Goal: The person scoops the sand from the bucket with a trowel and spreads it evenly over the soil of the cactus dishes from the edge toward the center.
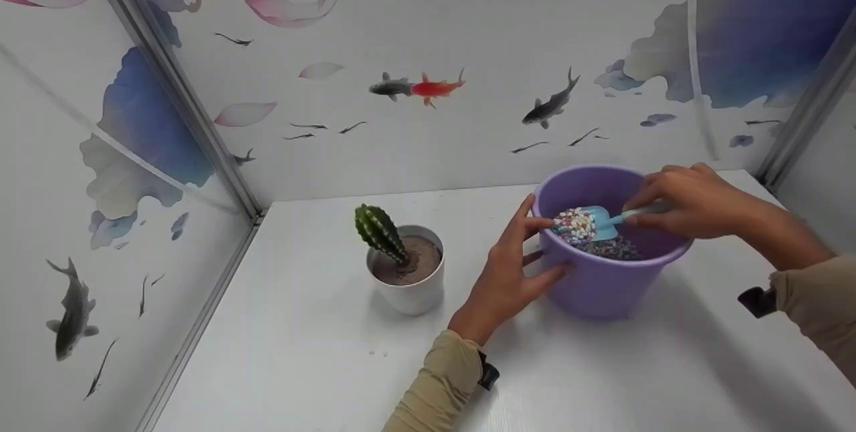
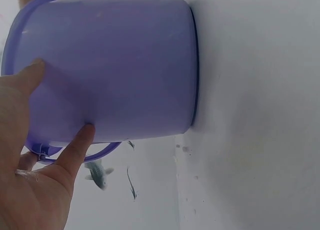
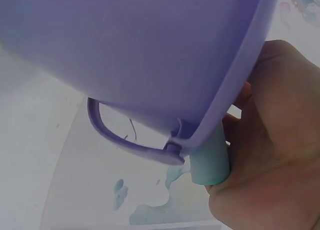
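A purple bucket [image 1: 605, 285] stands upright at the right of the table, multicoloured pebbles [image 1: 614, 249] inside. The left hand [image 1: 505, 271] holds the bucket's near-left side, thumb on the outer wall and a fingertip over the rim. Fingers of this left hand [image 2: 42, 190] spread over the wall in the left wrist view. With the right hand [image 1: 702, 201] the person grips the handle of a light blue scoop [image 1: 604, 223], its blade inside the bucket beside pale pebbles [image 1: 574, 225]. The right wrist view shows the scoop's handle end [image 3: 210, 162] under the right hand [image 3: 280, 140].
To the left of the bucket, a green cactus [image 1: 380, 235] grows in a white pot [image 1: 411, 295] filled with brown soil. Small bits lie on the white table [image 1: 301, 352]. Printed wall panels [image 1: 414, 144] enclose the back and sides. The bucket's purple handle [image 3: 125, 145] hangs outside.
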### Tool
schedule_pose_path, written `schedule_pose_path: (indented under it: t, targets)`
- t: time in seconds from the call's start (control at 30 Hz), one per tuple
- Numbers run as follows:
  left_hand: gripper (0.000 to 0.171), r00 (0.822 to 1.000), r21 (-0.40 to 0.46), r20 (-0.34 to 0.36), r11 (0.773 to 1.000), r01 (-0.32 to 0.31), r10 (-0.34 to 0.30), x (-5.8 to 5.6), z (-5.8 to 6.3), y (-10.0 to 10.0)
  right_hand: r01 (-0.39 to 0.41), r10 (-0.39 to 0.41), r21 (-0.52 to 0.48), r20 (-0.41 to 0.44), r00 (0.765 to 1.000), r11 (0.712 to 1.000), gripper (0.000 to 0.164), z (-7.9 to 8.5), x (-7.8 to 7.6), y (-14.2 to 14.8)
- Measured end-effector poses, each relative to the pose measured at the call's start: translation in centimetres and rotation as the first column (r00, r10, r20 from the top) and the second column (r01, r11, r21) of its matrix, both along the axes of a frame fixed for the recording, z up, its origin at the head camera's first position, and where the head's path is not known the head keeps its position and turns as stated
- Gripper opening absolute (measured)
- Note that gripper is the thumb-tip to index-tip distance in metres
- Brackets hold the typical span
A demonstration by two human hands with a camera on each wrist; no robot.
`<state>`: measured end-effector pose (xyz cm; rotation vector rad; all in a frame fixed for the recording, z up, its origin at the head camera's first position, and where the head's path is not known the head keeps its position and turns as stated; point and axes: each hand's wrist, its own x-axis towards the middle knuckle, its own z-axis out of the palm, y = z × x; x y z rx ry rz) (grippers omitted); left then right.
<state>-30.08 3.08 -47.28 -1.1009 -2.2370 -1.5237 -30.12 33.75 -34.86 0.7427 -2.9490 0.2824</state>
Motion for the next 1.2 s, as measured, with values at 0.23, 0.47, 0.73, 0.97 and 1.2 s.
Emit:
schedule_pose_path:
  t: [0.23, 0.47, 0.73, 0.97, 1.2]
  targets:
    - [0.105, 1.000, 0.003, 0.004, 1.000, -0.004, 0.004, 0.0, 0.0, 0.2, 0.037, -0.037, -0.041, -0.004, 0.999, 0.998, 0.019, -0.3, 0.5, 0.9]
    - [0.103, 1.000, 0.001, 0.012, 1.000, -0.001, 0.001, 0.1, -0.2, 0.2, 0.026, -0.030, -0.086, -0.044, 0.999, 0.996, 0.021, -0.7, 0.9, 1.2]
    - [0.103, 1.000, 0.000, -0.009, 1.000, -0.002, 0.002, -0.1, -0.3, 0.3, 0.009, -0.022, -0.125, -0.099, 0.995, 0.992, 0.022, -1.0, 1.4, 1.5]
    - [0.108, 1.000, -0.029, -0.023, 1.000, -0.007, 0.006, 0.0, -0.2, -0.1, -0.006, -0.016, -0.146, -0.148, 0.989, 0.989, 0.019, -1.2, 1.5, 1.5]
    - [0.090, 0.999, -0.064, -0.051, 0.998, -0.014, 0.010, 0.0, 0.1, -0.5, 0.000, -0.029, -0.165, -0.172, 0.985, 0.986, 0.018, -0.8, 1.8, 1.1]
